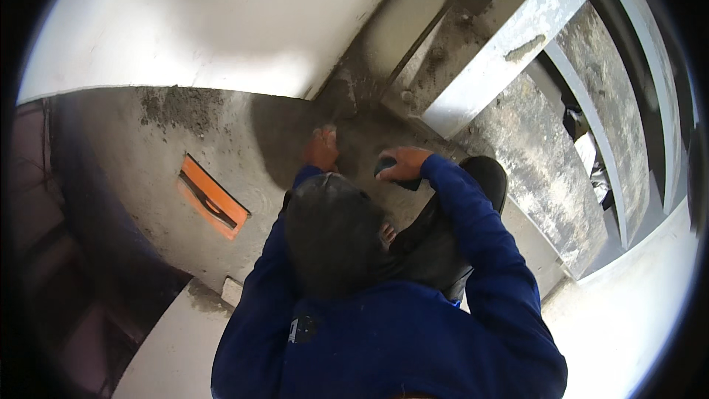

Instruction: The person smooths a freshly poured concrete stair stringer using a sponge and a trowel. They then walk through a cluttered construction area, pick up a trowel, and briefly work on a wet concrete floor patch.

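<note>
My left hand (322, 149) is low over the grey mortar floor (288, 133), near the inside corner. Its fingers look bent and close together, with grey dirt on them; what they hold, if anything, is hidden. Farther right, my right hand (405, 165) is closed around a small dark object (385, 165), partly covered by the fingers, whose kind I cannot make out. An orange plastering float (214, 199) with a dark handle lies on the floor to the left, away from both hands.
A white wall (199, 22) rises ahead. To the right stand a pale metal beam (517, 44) and curved-looking grey bars (591, 129) beside stained slabs (539, 162). A drop or dark area lies at the far left. My bent legs (332, 233) are close behind my hands.
</note>
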`<control>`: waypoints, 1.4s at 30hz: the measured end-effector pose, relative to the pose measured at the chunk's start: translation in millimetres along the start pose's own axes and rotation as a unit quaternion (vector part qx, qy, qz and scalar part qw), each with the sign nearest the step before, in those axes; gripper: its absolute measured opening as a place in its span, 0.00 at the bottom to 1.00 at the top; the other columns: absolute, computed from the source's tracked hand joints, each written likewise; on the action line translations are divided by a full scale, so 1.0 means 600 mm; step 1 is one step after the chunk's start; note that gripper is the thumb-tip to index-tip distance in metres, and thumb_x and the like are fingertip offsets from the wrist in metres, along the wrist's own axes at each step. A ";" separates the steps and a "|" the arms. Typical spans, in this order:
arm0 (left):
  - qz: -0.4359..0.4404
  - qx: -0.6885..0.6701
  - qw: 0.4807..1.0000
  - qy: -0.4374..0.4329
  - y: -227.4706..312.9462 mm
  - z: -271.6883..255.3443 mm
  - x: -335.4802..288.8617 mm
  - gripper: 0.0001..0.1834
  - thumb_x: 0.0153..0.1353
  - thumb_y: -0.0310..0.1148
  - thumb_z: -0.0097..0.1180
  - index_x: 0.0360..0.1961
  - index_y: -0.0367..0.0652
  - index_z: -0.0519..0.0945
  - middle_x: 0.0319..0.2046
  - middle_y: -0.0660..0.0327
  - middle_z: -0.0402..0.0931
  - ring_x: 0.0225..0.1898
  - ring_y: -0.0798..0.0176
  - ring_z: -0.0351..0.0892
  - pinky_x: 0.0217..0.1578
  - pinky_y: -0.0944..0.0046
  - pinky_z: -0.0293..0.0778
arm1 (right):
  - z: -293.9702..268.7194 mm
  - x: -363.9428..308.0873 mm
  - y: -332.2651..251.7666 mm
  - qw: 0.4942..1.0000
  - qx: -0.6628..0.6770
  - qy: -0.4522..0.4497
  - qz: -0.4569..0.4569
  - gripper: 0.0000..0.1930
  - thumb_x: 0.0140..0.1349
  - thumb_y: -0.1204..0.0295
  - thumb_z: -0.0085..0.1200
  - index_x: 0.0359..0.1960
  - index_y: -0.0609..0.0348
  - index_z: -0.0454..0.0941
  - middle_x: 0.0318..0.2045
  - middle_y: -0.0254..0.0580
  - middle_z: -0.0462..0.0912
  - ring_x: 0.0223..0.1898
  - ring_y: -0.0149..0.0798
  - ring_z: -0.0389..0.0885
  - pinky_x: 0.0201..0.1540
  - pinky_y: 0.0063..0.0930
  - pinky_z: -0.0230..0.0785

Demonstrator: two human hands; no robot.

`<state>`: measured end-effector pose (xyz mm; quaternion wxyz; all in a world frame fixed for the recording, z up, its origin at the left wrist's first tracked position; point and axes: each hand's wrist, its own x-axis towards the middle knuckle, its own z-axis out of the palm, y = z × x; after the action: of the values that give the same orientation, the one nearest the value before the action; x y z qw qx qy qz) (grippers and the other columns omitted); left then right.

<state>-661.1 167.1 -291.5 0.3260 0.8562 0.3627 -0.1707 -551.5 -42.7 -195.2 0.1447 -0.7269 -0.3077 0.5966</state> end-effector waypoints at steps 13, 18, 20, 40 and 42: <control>0.060 -0.095 0.993 -0.044 0.024 -0.021 0.051 0.27 0.65 0.48 0.44 0.52 0.33 0.69 0.42 0.36 0.76 0.47 0.34 0.74 0.48 0.48 0.70 | -0.013 -0.006 -0.012 0.999 0.031 0.011 0.012 0.39 0.50 0.43 0.56 0.60 0.55 0.69 0.53 0.52 0.77 0.54 0.49 0.75 0.55 0.37 0.67; 0.053 -0.020 0.998 -0.012 0.069 -0.011 0.074 0.30 0.65 0.51 0.41 0.54 0.32 0.69 0.43 0.35 0.76 0.47 0.34 0.75 0.48 0.46 0.70 | -0.025 -0.026 -0.020 0.999 0.032 0.019 0.014 0.40 0.50 0.42 0.56 0.60 0.55 0.69 0.51 0.53 0.77 0.54 0.49 0.75 0.55 0.37 0.67; 0.035 -0.005 0.999 -0.010 0.078 -0.004 0.076 0.31 0.65 0.52 0.40 0.55 0.33 0.69 0.44 0.35 0.76 0.47 0.34 0.75 0.48 0.45 0.69 | -0.033 -0.035 -0.016 0.998 0.048 0.021 0.018 0.40 0.50 0.42 0.56 0.60 0.55 0.69 0.51 0.53 0.77 0.54 0.49 0.75 0.55 0.37 0.67; 0.247 0.069 0.967 0.008 -0.041 -0.010 -0.038 0.22 0.67 0.45 0.41 0.46 0.35 0.73 0.41 0.43 0.77 0.42 0.40 0.76 0.43 0.50 0.68 | -0.030 -0.027 -0.003 0.999 0.037 0.009 -0.007 0.37 0.50 0.43 0.56 0.56 0.55 0.72 0.49 0.50 0.79 0.52 0.48 0.77 0.53 0.37 0.68; 0.255 0.042 0.964 0.065 -0.040 -0.005 -0.045 0.22 0.68 0.46 0.42 0.45 0.35 0.74 0.39 0.44 0.77 0.41 0.41 0.76 0.42 0.50 0.69 | -0.032 -0.027 -0.003 1.000 0.026 0.008 0.007 0.38 0.50 0.42 0.56 0.58 0.55 0.71 0.51 0.51 0.78 0.53 0.48 0.76 0.54 0.38 0.68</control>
<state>-696.8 168.0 -285.4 0.2983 0.9425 0.1451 -0.0413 -535.0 -48.4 -176.9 0.1619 -0.7300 -0.2856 0.5995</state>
